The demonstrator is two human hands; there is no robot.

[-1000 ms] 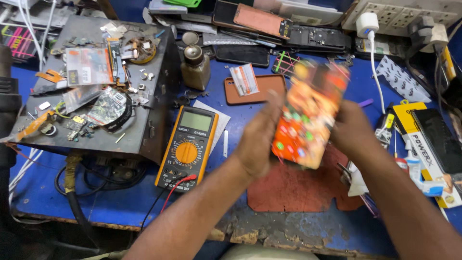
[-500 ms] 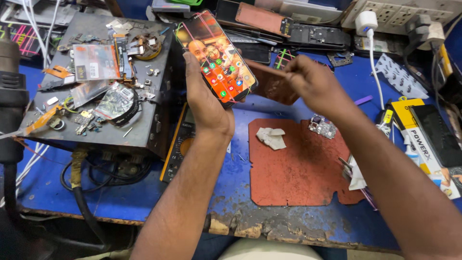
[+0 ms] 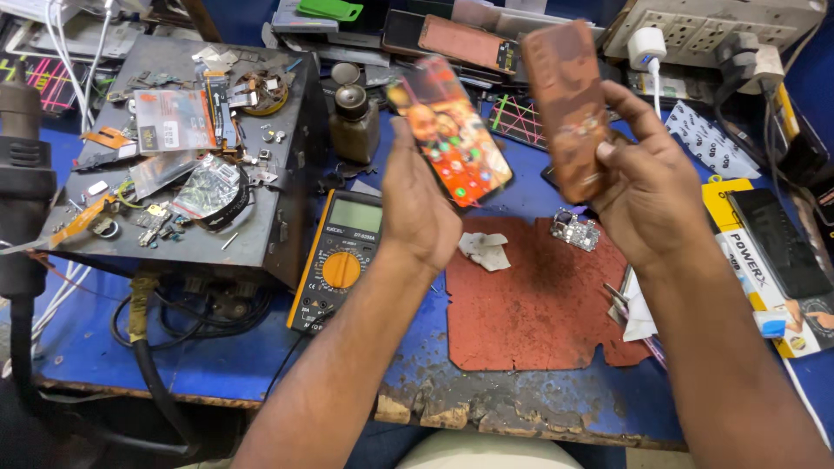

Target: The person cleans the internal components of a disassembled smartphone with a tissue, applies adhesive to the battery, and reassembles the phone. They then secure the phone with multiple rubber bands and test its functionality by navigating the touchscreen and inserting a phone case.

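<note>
My left hand (image 3: 419,204) holds a smartphone (image 3: 450,130) upright above the bench, its lit screen full of colourful icons facing me. My right hand (image 3: 638,187) grips a brown phone back cover (image 3: 566,108) by its lower part, tilted and raised beside the phone. The two items are close but apart. Below both hands lies a worn reddish work mat (image 3: 539,300) with a crumpled tissue (image 3: 486,250) and a small circuit board (image 3: 575,231) on it.
A yellow multimeter (image 3: 343,260) lies left of the mat. A grey metal box (image 3: 191,148) littered with small parts stands at the left, with a hot-air tool (image 3: 26,174) beside it. Phones, a power strip (image 3: 721,22), a small bottle (image 3: 352,122) and packaged boxes (image 3: 764,252) crowd the back and right.
My right hand picked the brown cover up from the back of the bench and raised it beside the phone. My left hand kept the phone and shifted right.
</note>
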